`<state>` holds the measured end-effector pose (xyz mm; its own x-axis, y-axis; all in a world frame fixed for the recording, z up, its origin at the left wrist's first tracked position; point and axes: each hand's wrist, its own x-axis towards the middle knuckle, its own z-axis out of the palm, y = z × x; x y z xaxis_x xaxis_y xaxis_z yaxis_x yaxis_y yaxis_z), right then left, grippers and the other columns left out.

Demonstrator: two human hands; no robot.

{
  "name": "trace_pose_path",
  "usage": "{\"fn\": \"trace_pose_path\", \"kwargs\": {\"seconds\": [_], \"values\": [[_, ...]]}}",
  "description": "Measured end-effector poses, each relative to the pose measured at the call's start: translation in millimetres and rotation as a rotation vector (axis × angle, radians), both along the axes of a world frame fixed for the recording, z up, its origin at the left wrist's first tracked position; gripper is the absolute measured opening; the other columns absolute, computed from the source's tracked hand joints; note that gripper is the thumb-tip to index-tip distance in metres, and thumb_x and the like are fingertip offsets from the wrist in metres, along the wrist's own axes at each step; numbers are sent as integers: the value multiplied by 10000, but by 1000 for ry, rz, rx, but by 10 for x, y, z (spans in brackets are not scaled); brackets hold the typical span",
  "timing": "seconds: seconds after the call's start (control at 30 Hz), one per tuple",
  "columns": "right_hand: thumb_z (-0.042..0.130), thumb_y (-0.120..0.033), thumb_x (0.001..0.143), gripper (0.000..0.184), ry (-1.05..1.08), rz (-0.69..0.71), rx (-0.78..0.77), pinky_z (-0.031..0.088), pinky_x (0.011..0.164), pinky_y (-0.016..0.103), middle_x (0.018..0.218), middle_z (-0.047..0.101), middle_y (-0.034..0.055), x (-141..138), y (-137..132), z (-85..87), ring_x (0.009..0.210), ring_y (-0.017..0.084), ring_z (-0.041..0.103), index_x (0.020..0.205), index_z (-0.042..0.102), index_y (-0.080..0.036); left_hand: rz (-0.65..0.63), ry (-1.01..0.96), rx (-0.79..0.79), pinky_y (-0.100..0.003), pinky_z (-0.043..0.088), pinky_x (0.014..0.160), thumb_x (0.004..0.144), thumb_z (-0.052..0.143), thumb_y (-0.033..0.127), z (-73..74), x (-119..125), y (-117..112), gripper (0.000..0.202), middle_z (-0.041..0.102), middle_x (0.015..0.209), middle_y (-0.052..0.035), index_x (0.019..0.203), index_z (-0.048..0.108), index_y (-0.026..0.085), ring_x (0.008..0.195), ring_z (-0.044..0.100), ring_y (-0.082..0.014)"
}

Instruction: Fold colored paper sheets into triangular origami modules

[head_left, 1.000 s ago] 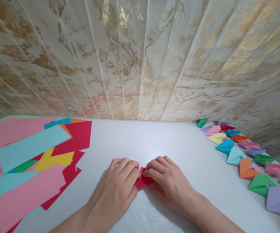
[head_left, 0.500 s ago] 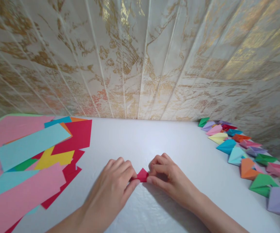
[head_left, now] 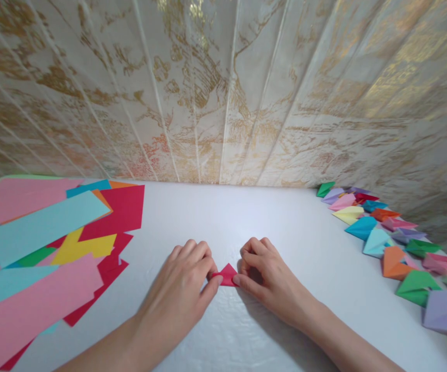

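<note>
A small folded piece of red paper lies on the white table at the middle front, its pointed tip facing away from me. My left hand pinches its left end between thumb and fingers. At the right end, my right hand presses the paper with its thumb, the other fingers curled. Both hands are closed and partly cover the paper's ends.
Loose sheets of coloured paper overlap on the left, with a light blue strip and a pink strip on top. Folded paper pieces, among them a green one, line the right edge. A gold-patterned curtain hangs behind the table.
My hands have drawn slightly apart along the red paper, and more of its lower band shows between them. The whole view has shifted a little.
</note>
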<state>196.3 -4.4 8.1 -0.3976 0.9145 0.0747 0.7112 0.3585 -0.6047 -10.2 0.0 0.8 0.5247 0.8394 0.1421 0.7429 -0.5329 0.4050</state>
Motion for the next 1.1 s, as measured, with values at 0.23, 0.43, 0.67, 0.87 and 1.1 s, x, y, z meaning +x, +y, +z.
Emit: {"fn": "trace_pose_path", "kwargs": {"seconds": [0.23,0.43,0.67,0.87,1.1], "values": [[744,-172,858,195,-138,2,0,430,829,396,903,592,40,-8,34,21,891,220,503,698,633,-174,-4,41,29,-404,380,773,937,537,148,-30,9,6,144,536,938,-38,801,547,192,908,482,-243],[710,-193,885,174,-229,14,3,423,835,385,934,621,56,-32,54,47,897,223,513,719,663,-168,-9,49,36,-413,392,779,928,557,152,-4,17,12,145,535,947,-43,788,560,190,921,476,-254],[678,-186,899,151,-334,29,67,403,770,364,875,621,52,-67,22,49,854,226,509,750,664,-168,-14,45,56,-423,395,785,932,575,166,21,9,25,178,542,933,-44,756,584,185,930,479,-257],[699,-198,890,138,-392,32,158,385,741,361,842,627,43,-49,-1,-4,836,229,512,759,664,-175,-11,75,104,-426,392,782,903,631,180,12,22,48,169,552,953,-53,738,593,182,932,480,-261],[723,-225,889,156,-391,30,133,407,756,360,866,626,44,-45,14,-11,837,229,523,763,643,-179,-18,53,82,-424,382,792,927,582,183,-30,0,28,152,530,970,-49,776,571,192,937,463,-258]]}}
